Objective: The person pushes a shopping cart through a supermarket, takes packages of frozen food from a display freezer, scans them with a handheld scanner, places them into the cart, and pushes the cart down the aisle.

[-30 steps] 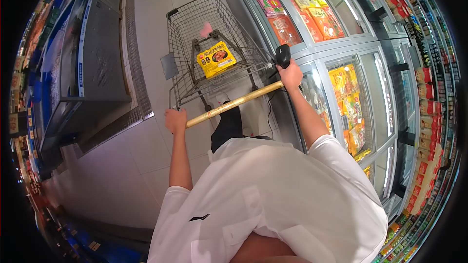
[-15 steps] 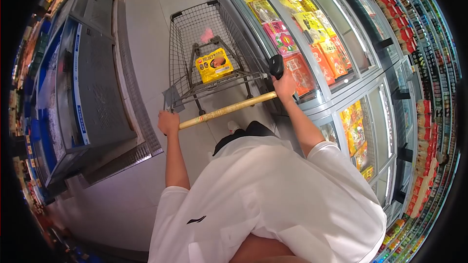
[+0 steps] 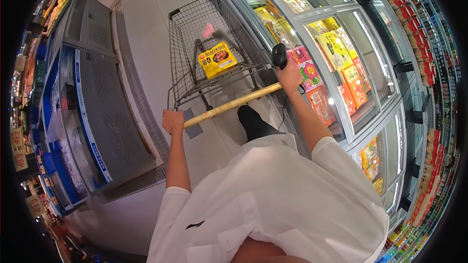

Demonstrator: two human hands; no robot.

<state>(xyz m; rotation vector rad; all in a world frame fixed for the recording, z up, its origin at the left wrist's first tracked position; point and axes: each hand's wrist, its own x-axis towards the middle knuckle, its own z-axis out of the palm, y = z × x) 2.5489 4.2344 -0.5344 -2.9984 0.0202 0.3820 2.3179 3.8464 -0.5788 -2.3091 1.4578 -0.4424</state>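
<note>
Both my hands are on the yellow-tan handle (image 3: 234, 104) of a wire shopping cart (image 3: 178, 44). My left hand (image 3: 173, 122) is closed around the handle's left end. At the other end, my right hand (image 3: 290, 76) is wrapped round the bar. A rounded black object (image 3: 279, 56) sits just above the right hand; whether the hand holds it or it is fixed to the cart I cannot tell. Inside the cart lies a yellow food package (image 3: 218, 60) with a picture of food on it. A small pink item (image 3: 208, 30) shows farther forward.
Close along the cart's right side runs a glass-topped freezer (image 3: 348, 7) with packaged foods inside. A grey metal display case (image 3: 114, 102) with a blue-edged bay stands on the left. Tiled floor (image 3: 141, 0) stretches ahead between them. Stocked shelves (image 3: 434, 68) line the far right.
The cart and I have moved forward along the aisle, so the freezer and the left case have slid back past me. One dark-clad leg now reaches forward. Both hands keep their hold.
</note>
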